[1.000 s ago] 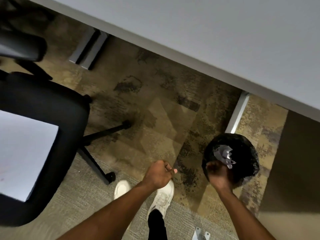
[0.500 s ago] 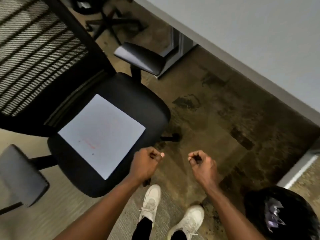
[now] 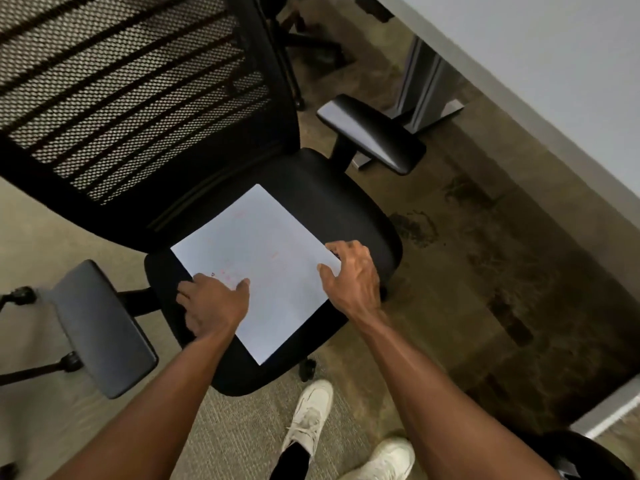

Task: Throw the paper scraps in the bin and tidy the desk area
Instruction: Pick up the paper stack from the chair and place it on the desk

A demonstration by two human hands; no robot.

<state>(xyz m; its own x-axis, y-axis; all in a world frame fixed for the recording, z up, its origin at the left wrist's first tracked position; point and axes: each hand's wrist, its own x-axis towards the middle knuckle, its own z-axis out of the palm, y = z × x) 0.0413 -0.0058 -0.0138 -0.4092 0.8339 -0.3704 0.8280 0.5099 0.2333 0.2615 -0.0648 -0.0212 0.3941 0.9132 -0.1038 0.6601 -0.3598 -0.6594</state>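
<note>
Both hands, curled and held in the air in front of the chair (image 3: 194, 216) half a second ago, have come down onto the sheet of paper (image 3: 256, 258) that lies flat on the chair's seat (image 3: 346, 209).

Left hand (image 3: 213, 306): on the sheet's edge nearest the chair's grey armrest (image 3: 100, 327). Its fingers (image 3: 185, 294) are straight, spread and open, reaching past the edge onto the seat, with the thumb laid on the paper.

Right hand (image 3: 353, 275): at the sheet's corner on the opposite side of the seat. The thumb is on top of the paper and the fingers are bent over the corner. Whether they already grip the sheet or only rest on it cannot be told.

Sheet: white, with faint reddish marks near the left hand, turned cornerwise to the seat and wholly within it.

Mesh backrest (image 3: 138, 91): rises behind the seat. A black armrest (image 3: 370, 133) stands on the side toward the bench (image 3: 554, 64), whose pale top runs past the chair with carpet (image 3: 485, 271) between them.

Bin (image 3: 588, 455): black, well apart from the chair, beyond the right forearm and partly cut off at the edge of view.

Two white shoes (image 3: 308, 414) stand on the carpet just in front of the seat.
</note>
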